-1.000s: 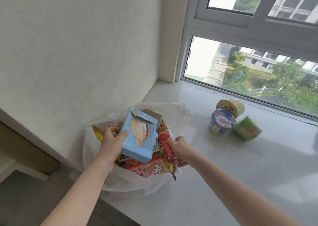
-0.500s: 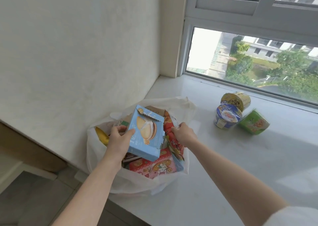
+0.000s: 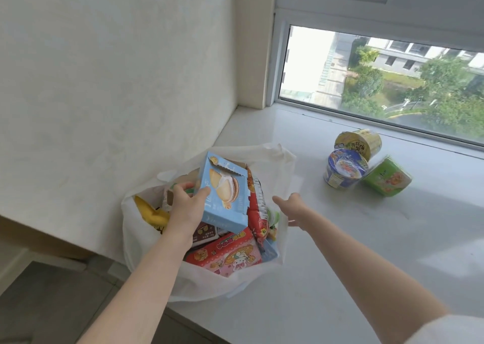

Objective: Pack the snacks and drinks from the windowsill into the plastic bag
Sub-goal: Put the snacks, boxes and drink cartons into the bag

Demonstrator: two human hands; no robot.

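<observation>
A white plastic bag (image 3: 209, 283) stands at the windowsill's near left corner, stuffed with snacks: a pink cartoon box (image 3: 227, 256), a red snack packet (image 3: 258, 207), a banana (image 3: 150, 211). My left hand (image 3: 187, 207) grips a light blue biscuit box (image 3: 225, 194) upright over the bag's mouth. My right hand (image 3: 294, 208) hovers just right of the bag with fingers spread, holding nothing. Three instant noodle cups lie on the sill further right: a yellow cup (image 3: 360, 140), a blue cup (image 3: 344, 168) and a green cup (image 3: 386, 177).
The white windowsill (image 3: 366, 252) runs to the right under the window (image 3: 379, 81). A plastered wall (image 3: 104, 81) rises directly left of the bag. The sill's front edge drops to a grey floor (image 3: 39, 304) at the lower left.
My right hand has let go of the red snack packet and moved right, away from the bag, fingers spreading. My left hand keeps its hold on the blue box.
</observation>
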